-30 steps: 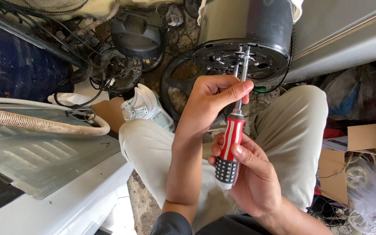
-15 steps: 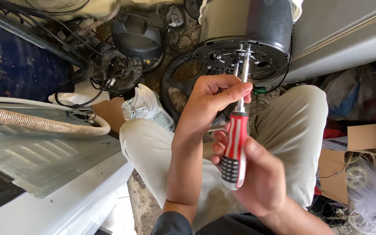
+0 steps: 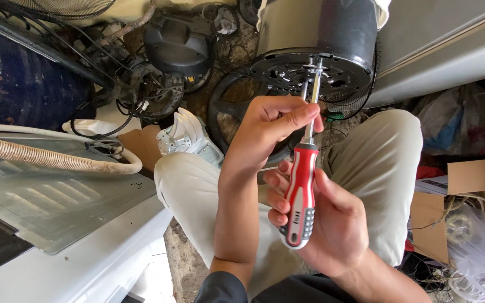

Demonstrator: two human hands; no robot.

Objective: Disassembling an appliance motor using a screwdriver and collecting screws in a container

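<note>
Right hand [image 3: 332, 224] grips the red screwdriver [image 3: 301, 196], left hand [image 3: 270, 126] pinching its shaft above cluttered floor [image 3: 183, 264].

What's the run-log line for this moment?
right hand: grips red-grey screwdriver handle | left hand: fingertips steady its shaft | tip: at black motor housing hub | legs: crossed beneath

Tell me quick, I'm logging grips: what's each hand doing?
Left hand: closed, pinching the screwdriver shaft.
Right hand: closed around the screwdriver handle.
</note>
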